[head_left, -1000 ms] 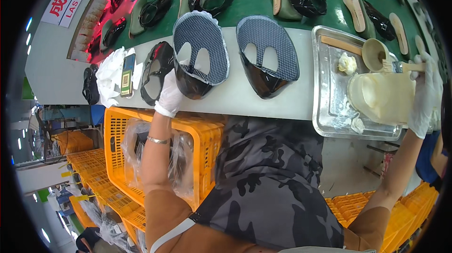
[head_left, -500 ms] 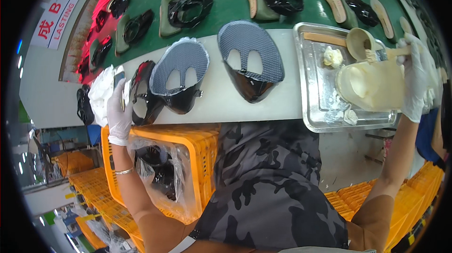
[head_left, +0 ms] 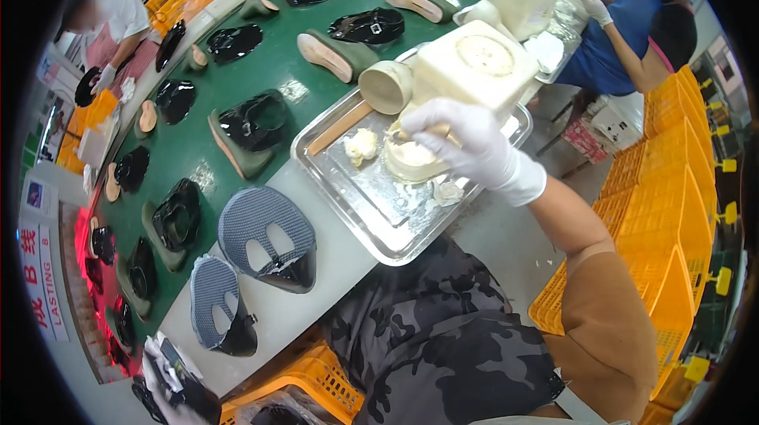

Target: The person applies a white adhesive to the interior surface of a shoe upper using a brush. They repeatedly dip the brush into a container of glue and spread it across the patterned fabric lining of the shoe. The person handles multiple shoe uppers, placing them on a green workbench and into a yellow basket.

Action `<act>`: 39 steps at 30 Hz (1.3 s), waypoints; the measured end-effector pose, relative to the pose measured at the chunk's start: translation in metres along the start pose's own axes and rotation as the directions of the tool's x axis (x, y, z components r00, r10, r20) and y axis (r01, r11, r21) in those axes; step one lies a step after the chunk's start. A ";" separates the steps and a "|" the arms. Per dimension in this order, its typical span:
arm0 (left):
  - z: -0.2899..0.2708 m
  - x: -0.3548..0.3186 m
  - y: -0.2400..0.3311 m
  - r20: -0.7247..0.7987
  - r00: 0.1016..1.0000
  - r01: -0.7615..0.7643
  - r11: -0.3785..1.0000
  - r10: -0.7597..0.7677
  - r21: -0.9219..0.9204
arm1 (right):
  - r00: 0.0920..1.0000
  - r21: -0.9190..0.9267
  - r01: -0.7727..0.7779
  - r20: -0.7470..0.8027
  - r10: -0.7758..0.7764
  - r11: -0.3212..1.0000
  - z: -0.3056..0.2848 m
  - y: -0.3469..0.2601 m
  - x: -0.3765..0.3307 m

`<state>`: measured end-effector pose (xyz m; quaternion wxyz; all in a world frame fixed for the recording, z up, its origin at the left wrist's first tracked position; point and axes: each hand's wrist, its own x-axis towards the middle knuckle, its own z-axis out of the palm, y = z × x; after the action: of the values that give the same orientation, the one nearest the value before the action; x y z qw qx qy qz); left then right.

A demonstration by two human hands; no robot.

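Note:
My right hand [head_left: 478,144], in a white glove, is closed on a brush over a pale pot of white paste [head_left: 413,162]; the fingers mostly hide the brush. The pot sits in a metal tray [head_left: 379,241], next to a boxy cream-coloured plastic container [head_left: 474,61]. A cream cup [head_left: 386,86] stands at the tray's far edge. At the lower left rim my left hand [head_left: 172,408] is blurred beside a black shoe upper [head_left: 202,403] and a white cloth [head_left: 162,358]; its fingers cannot be made out. Two black uppers with grey mesh linings, one nearer [head_left: 215,302] and one farther [head_left: 265,231], lie on the white tabletop.
Shoe lasts and black uppers, such as this pair [head_left: 249,128], line the green belt [head_left: 265,53]. A wooden strip [head_left: 338,128] and a paste lump [head_left: 361,147] lie in the tray. Orange crates [head_left: 660,243] stack at right. Co-workers stand at far left [head_left: 111,37] and right [head_left: 624,37].
My view has swung to the right, bringing the tray to the middle. My right hand has brought the brush down to the paste pot. The left hand now appears at the lower left rim.

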<state>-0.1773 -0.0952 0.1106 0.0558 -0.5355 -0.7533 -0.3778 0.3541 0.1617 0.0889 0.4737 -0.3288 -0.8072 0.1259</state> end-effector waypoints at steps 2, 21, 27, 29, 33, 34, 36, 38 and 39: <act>-0.037 -0.017 -0.052 -0.253 0.968 0.022 0.995 0.004 0.098 | 1.000 -0.049 0.003 0.027 -0.001 0.999 0.011 0.001 -0.008; 0.200 -0.025 0.189 0.521 0.679 0.337 0.412 0.517 -0.847 | 0.962 0.276 -0.177 -0.154 0.226 0.945 0.023 0.024 -0.033; 0.222 -0.008 0.227 0.965 0.194 0.936 0.261 0.178 -0.236 | 0.964 0.230 -0.264 0.024 0.265 0.937 0.018 0.026 -0.037; 0.230 -0.005 0.228 0.958 0.138 0.937 0.281 0.250 -0.209 | 0.962 0.211 -0.274 0.050 0.269 0.938 0.010 0.022 -0.035; 0.246 -0.009 0.223 0.929 0.127 0.945 0.243 0.348 -0.220 | 0.960 0.222 -0.274 0.008 0.279 0.936 -0.007 0.012 -0.031; 0.248 -0.013 0.220 0.925 0.120 0.965 0.177 0.361 -0.194 | 0.954 0.356 -0.272 -0.020 0.299 0.894 -0.006 0.013 -0.032; 0.255 -0.018 0.215 0.913 0.102 0.990 0.049 0.395 -0.132 | 0.965 0.495 -0.161 -0.102 0.241 0.854 -0.001 0.017 -0.030; 0.255 -0.018 0.222 0.895 0.079 0.992 -0.119 0.439 -0.029 | 0.978 0.519 0.038 -0.196 0.075 0.854 0.007 0.025 -0.024; 0.255 -0.019 0.225 0.884 0.074 0.980 -0.200 0.462 0.022 | 0.979 0.495 0.188 -0.164 -0.122 0.848 0.003 0.035 -0.014</act>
<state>0.1035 0.0824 0.0360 -0.9001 -0.1082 -0.2389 -0.3478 0.3712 0.1789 0.0598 0.6021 -0.1333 -0.7379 0.2743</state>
